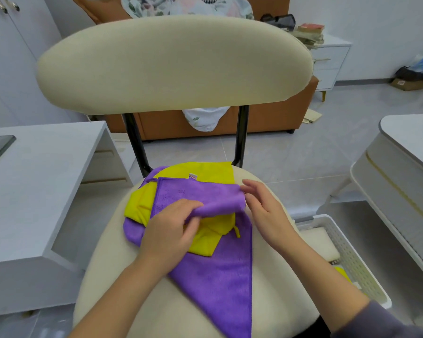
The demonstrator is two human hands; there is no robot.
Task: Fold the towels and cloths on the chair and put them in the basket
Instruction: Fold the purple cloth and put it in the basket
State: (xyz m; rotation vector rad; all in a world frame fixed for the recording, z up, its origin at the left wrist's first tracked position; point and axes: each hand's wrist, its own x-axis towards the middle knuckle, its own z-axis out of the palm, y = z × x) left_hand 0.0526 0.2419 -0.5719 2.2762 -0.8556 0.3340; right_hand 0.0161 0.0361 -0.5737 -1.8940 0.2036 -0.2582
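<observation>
Purple cloth pinched by left hand, right hand spread beside, tag on yellow cloth (unreadable)

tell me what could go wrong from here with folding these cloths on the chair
1. The left hand grips the top purple cloth, which lies on a yellow cloth; pulling may drag the yellow one along.
2. The right hand is open beside the fold's corner, so the fold could slip out uneven.
3. The lower purple cloth runs to the chair seat's front; tugs might slide it off.
</observation>
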